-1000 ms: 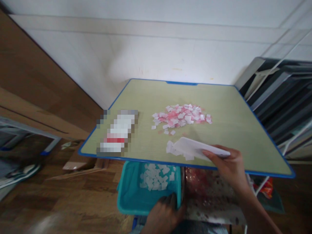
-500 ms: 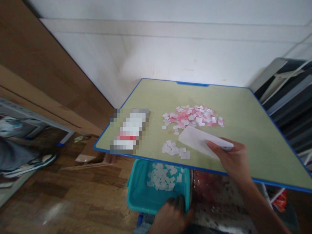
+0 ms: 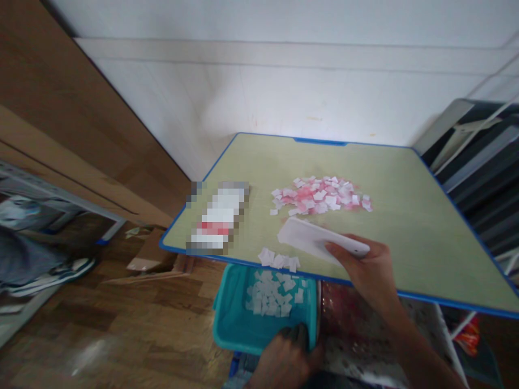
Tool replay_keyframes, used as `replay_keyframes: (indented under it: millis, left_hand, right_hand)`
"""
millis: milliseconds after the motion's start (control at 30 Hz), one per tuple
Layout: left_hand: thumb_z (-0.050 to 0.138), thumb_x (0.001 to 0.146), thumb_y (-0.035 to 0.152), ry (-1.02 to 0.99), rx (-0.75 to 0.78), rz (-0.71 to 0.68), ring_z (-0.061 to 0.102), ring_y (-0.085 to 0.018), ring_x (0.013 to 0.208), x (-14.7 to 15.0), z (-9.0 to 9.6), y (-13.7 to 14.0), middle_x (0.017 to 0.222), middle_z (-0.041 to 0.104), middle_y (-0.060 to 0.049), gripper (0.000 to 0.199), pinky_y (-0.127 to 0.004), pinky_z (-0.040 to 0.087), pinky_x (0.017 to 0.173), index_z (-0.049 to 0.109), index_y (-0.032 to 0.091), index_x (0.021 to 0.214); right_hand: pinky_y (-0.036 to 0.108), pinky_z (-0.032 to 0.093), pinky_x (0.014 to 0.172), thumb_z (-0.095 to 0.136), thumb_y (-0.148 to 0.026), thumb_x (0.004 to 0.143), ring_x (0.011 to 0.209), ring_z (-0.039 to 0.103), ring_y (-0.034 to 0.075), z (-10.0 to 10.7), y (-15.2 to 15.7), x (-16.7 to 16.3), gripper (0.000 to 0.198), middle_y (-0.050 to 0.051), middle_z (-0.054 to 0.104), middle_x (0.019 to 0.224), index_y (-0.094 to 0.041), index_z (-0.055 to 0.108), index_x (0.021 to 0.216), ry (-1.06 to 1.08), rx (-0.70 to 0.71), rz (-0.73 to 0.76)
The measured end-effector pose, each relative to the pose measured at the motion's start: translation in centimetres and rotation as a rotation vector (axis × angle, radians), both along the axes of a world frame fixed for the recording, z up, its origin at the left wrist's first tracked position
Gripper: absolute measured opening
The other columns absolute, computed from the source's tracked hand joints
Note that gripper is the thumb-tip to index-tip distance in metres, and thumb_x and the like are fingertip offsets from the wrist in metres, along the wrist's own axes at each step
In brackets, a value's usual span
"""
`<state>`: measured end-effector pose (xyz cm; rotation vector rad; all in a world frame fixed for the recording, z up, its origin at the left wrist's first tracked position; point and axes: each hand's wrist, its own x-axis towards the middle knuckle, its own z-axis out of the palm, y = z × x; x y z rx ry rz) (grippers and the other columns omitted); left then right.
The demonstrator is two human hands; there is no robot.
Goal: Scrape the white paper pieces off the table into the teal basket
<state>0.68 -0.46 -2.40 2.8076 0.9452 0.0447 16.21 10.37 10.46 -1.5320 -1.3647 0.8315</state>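
Note:
My right hand (image 3: 371,265) grips one end of a flat white scraper (image 3: 312,237) with a small hole near its corner, tilted over the tabletop. Beside its lower edge, a small group of white paper squares (image 3: 278,260) lies at the table's front edge. Farther back spreads a pile of white and pink paper squares (image 3: 320,194). Below the table edge is a teal plastic basin (image 3: 239,332) with many white squares inside. My left hand (image 3: 286,356) is closed on the basin's near rim; its fingertips are partly hidden.
The folding table (image 3: 425,232) has a blue rim and stands against a white wall. A pixelated object (image 3: 219,219) lies at its left. A cardboard box (image 3: 150,254) and a person's shoe (image 3: 73,270) are at left. Dark folded items (image 3: 486,156) lean at right.
My right hand has moved the scraper left and toward the front edge. The small group of white squares has shifted the same way, to the edge. My left hand stays on the basin.

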Motion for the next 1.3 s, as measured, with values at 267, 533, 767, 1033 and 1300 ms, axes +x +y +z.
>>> replay_keyframes:
  millis: [267, 533, 767, 1033, 1300]
  left_hand:
    - [0.049, 0.082, 0.022, -0.002, -0.001, -0.015, 0.055, -0.021, 0.060, 0.0, 0.0, 0.0, 0.072, 0.057, -0.004, 0.032, -0.029, 0.042, 0.047, 0.041, 0.019, 0.113]
    - [0.050, 0.082, 0.023, 0.006, 0.017, 0.003, 0.054, -0.020, 0.057, 0.1, 0.2, 0.1, 0.072, 0.056, -0.003, 0.031, -0.028, 0.040, 0.046, 0.043, 0.020, 0.112]
    - [0.048, 0.083, 0.022, 0.011, 0.015, 0.004, 0.054, -0.021, 0.058, 0.1, 0.3, 0.1, 0.073, 0.057, -0.004, 0.032, -0.029, 0.041, 0.046, 0.041, 0.020, 0.114]
    - [0.051, 0.081, 0.022, -0.011, 0.036, 0.016, 0.054, -0.020, 0.056, 0.1, 0.2, 0.1, 0.071, 0.056, -0.004, 0.037, -0.027, 0.040, 0.045, 0.040, 0.019, 0.116]
    - [0.049, 0.082, 0.023, -0.015, 0.046, 0.000, 0.053, -0.019, 0.055, -0.1, 0.1, 0.1, 0.072, 0.057, -0.003, 0.037, -0.028, 0.039, 0.044, 0.038, 0.019, 0.117]
  right_hand:
    - [0.018, 0.036, 0.038, 0.061, -0.030, 0.068, 0.042, 0.048, 0.009, 0.0, -0.9, 0.1, 0.016, -0.002, 0.060, 0.049, -0.018, 0.070, 0.064, -0.024, -0.025, 0.173]
    - [0.017, 0.032, 0.035, 0.061, -0.034, 0.067, 0.042, 0.044, 0.008, -0.8, 0.6, 0.4, 0.020, -0.001, 0.059, 0.051, -0.016, 0.070, 0.069, -0.006, 0.055, 0.015]
    - [0.017, 0.031, 0.037, 0.061, -0.033, 0.067, 0.043, 0.042, 0.007, -0.8, 0.7, 0.4, 0.020, -0.001, 0.057, 0.051, -0.014, 0.069, 0.067, 0.012, 0.004, 0.026]
    - [0.018, 0.028, 0.036, 0.060, -0.037, 0.066, 0.042, 0.040, 0.007, -0.9, 0.8, 0.4, 0.025, -0.001, 0.056, 0.050, -0.014, 0.070, 0.069, 0.004, -0.051, 0.092]
    - [0.019, 0.033, 0.039, 0.059, -0.036, 0.068, 0.044, 0.044, 0.008, -1.1, 0.5, -0.4, 0.024, 0.000, 0.057, 0.051, -0.014, 0.070, 0.069, 0.030, -0.064, 0.137]
